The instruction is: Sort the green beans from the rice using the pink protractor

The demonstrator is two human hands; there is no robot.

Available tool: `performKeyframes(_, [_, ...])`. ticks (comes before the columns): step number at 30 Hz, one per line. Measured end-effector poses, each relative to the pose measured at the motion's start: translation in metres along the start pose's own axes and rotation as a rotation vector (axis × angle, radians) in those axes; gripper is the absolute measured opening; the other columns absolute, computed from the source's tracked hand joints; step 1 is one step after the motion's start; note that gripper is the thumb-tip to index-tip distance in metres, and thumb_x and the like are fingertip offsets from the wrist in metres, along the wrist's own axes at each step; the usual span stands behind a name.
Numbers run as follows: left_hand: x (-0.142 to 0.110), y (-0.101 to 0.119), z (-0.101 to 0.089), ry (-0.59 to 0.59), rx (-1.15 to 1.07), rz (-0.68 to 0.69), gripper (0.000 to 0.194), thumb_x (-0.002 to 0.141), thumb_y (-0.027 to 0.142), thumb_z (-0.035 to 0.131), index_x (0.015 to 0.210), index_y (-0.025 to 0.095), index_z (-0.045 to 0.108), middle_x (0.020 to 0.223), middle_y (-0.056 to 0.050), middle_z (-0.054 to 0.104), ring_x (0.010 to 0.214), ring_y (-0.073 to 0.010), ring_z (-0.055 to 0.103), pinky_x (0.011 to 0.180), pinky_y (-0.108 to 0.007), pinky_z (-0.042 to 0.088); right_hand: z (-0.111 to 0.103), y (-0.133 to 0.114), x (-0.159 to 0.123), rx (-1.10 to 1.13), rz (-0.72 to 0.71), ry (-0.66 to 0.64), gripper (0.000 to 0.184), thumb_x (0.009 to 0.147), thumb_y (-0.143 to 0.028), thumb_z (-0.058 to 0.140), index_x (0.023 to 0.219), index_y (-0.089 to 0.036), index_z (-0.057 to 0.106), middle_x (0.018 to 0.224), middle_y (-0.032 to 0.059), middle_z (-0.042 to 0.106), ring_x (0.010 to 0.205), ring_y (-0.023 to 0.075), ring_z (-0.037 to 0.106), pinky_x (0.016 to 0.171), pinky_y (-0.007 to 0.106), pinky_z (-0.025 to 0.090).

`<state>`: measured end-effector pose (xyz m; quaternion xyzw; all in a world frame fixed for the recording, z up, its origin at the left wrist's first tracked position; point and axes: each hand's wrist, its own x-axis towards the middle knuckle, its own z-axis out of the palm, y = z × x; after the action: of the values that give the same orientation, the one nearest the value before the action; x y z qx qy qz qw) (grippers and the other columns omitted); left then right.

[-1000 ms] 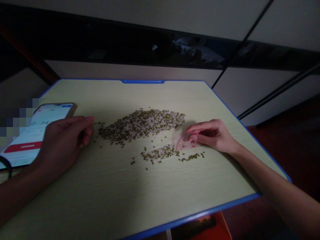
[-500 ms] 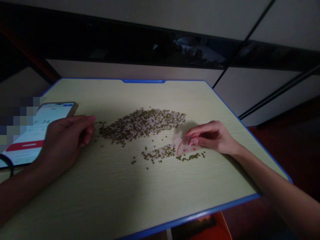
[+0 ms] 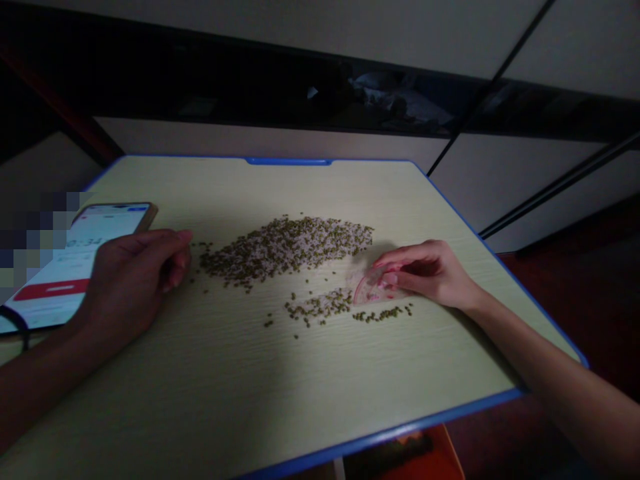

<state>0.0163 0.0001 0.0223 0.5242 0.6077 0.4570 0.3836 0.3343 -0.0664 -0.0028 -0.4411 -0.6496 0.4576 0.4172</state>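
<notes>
My right hand (image 3: 425,273) pinches a clear pink protractor (image 3: 369,288) between thumb and fingers, low over the table. Just left of the protractor lies a small patch of mung beans mixed with pale grains (image 3: 320,305). A short row of mung beans (image 3: 383,313) sits just in front of the protractor's lower edge. Farther back spreads the large pile of mung beans and pale grains (image 3: 290,247). My left hand (image 3: 140,277) is closed at the left of this pile, fingers curled in, with nothing seen in it. A few loose beans lie near its fingertips.
The pale wood-grain table (image 3: 210,400) has a blue edge. A lit phone (image 3: 55,267) lies at the left, partly behind my left hand, with a dark cable (image 3: 17,323) near it. Cabinet panels (image 3: 525,180) stand beyond the table. Below the front edge is an orange-red object (image 3: 440,457).
The protractor has tilted slightly in my right hand, its lower edge rising away from the row of beans. My left hand and the large pile look the same.
</notes>
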Motion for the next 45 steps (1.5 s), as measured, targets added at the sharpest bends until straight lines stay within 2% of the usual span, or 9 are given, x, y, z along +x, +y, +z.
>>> performKeyframes(6, [-0.0001,0.0001,0.0,-0.003,-0.02,0.008,0.029,0.063,0.02,0.054,0.036,0.018,0.044,0.033,0.004,0.04,0.032,-0.0045,0.033,0.033,-0.018,0.024,-0.0014,-0.0004,0.0009,0.005,0.024,0.066,0.02,0.067,-0.007,0.066,0.083,-0.017,0.074,0.063,0.0009,0.068,0.052,0.008,0.058,0.048,0.018,0.046])
performKeyframes(15, [0.0033,-0.0045,-0.0018,0.001,-0.023,0.007,0.028,0.062,0.021,0.054,0.037,0.017,0.045,0.033,0.005,0.04,0.031,-0.0041,0.034,0.032,-0.018,0.024,0.0023,0.0001,0.0009,-0.016,0.058,0.072,0.018,0.068,-0.012,0.066,0.084,-0.015,0.073,0.062,0.0016,0.067,0.049,0.009,0.057,0.047,0.021,0.048])
performKeyframes(21, [0.0014,-0.0015,-0.0008,-0.003,-0.03,0.009,0.029,0.064,0.02,0.053,0.037,0.017,0.045,0.034,0.005,0.04,0.031,-0.004,0.034,0.033,-0.018,0.023,0.0021,-0.0019,0.0014,-0.078,0.091,0.172,0.014,0.068,-0.016,0.066,0.081,-0.014,0.073,0.06,0.0016,0.066,0.047,0.008,0.055,0.044,0.019,0.046])
performKeyframes(28, [0.0012,-0.0029,-0.002,-0.023,-0.017,0.007,0.029,0.066,0.019,0.054,0.038,0.017,0.045,0.035,0.004,0.041,0.033,-0.005,0.035,0.034,-0.019,0.024,0.0034,-0.0026,0.0019,-0.031,0.114,0.106,0.015,0.068,-0.015,0.068,0.082,-0.014,0.072,0.063,0.0031,0.068,0.051,0.0094,0.057,0.045,0.02,0.046])
performKeyframes(36, [0.0008,-0.0017,-0.0014,-0.009,0.0,-0.009,0.031,0.065,0.018,0.053,0.036,0.017,0.045,0.033,0.004,0.04,0.032,-0.005,0.034,0.034,-0.019,0.024,0.0033,-0.0006,0.0025,-0.061,0.086,0.161,0.015,0.067,-0.014,0.067,0.081,-0.014,0.072,0.063,0.002,0.066,0.049,0.0084,0.054,0.045,0.021,0.044])
performKeyframes(41, [0.001,-0.0019,-0.0014,0.002,-0.018,-0.015,0.029,0.064,0.017,0.054,0.036,0.017,0.045,0.034,0.004,0.041,0.032,-0.0051,0.035,0.034,-0.019,0.024,0.0039,-0.0018,0.0029,-0.142,0.087,0.234,0.015,0.068,-0.019,0.066,0.08,-0.014,0.073,0.058,0.0016,0.064,0.045,0.0065,0.048,0.039,0.019,0.038])
performKeyframes(45, [0.0024,-0.0024,-0.0001,0.01,-0.012,-0.013,0.029,0.064,0.019,0.055,0.037,0.017,0.046,0.034,0.004,0.041,0.032,-0.005,0.034,0.034,-0.02,0.024,0.0058,-0.003,0.0046,-0.131,0.092,0.232,0.016,0.067,-0.017,0.067,0.081,-0.013,0.073,0.061,0.0026,0.066,0.045,0.0066,0.05,0.039,0.018,0.039])
